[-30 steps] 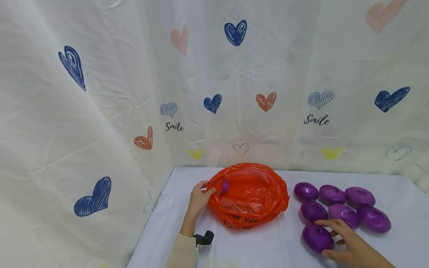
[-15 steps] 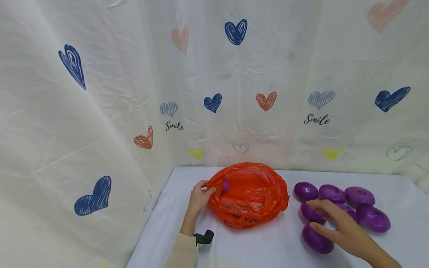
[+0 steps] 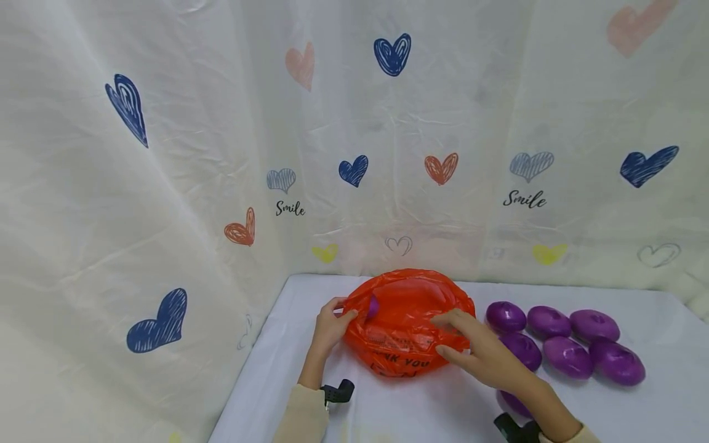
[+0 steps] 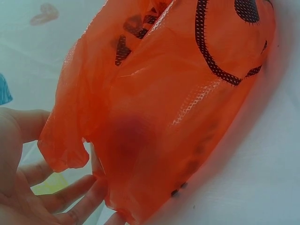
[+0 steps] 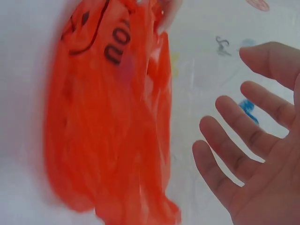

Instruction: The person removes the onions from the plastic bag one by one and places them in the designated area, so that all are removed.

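Note:
A red plastic bag (image 3: 399, 357) with black print stands with its mouth spread wide. My left hand (image 3: 330, 326) pinches its left rim; the left wrist view shows the thumb and fingers (image 4: 82, 199) on either side of the film. Inside, near that rim, part of a purple thing (image 3: 373, 306) shows. My right hand (image 3: 487, 357) is over the bag's right side, fingers spread and holding nothing; the right wrist view shows those fingers (image 5: 253, 131) apart from the film. Right of the bag lie several glossy purple, onion-like rounded things (image 3: 567, 357), one partly hidden by my right forearm.
The table (image 3: 421, 412) has a white cover. Behind and to the left hangs a pale curtain (image 3: 476, 111) printed with hearts. Dark wrist cameras (image 3: 339, 391) sit on both my wrists.
My right hand has let go of the nearest purple thing, which stays on the table, and has moved left to the bag. The left hand keeps its place on the rim.

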Motion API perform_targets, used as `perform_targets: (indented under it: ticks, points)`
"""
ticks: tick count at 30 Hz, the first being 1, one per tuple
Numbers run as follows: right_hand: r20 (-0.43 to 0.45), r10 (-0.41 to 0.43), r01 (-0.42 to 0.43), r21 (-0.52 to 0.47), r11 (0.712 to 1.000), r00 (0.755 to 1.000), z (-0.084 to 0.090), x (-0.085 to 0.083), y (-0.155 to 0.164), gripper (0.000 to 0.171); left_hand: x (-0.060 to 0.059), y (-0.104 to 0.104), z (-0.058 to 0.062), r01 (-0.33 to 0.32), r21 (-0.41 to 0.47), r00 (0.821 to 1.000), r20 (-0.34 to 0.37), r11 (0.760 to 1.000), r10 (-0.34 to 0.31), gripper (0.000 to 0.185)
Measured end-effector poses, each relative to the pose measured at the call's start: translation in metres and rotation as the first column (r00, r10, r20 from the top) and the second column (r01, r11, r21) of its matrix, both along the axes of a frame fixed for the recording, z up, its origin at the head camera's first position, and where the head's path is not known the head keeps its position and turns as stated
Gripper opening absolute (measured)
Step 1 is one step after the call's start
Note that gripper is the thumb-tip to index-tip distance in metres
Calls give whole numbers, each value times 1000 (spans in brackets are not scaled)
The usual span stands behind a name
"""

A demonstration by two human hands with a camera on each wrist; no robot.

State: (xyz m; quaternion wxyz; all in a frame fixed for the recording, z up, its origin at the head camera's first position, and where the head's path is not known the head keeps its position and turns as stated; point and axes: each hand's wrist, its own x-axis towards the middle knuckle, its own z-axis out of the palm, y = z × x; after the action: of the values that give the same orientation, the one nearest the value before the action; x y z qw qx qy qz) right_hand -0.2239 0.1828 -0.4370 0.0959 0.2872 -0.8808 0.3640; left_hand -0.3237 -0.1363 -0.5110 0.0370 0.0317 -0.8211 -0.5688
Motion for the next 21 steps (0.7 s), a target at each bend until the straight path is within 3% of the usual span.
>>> perform_targets:
  ticks: [14, 21]
  points:
    - [164, -46, 77, -189, 979, 985, -12, -50, -67, 36, 0, -1, 0, 4, -4, 1000, -8, 1000, -4, 36]
    - [304, -101, 167, -198, 966, 947, -26, -75, -92, 42, -1, 0, 0, 6, 2, 1000, -5, 1000, -6, 35]
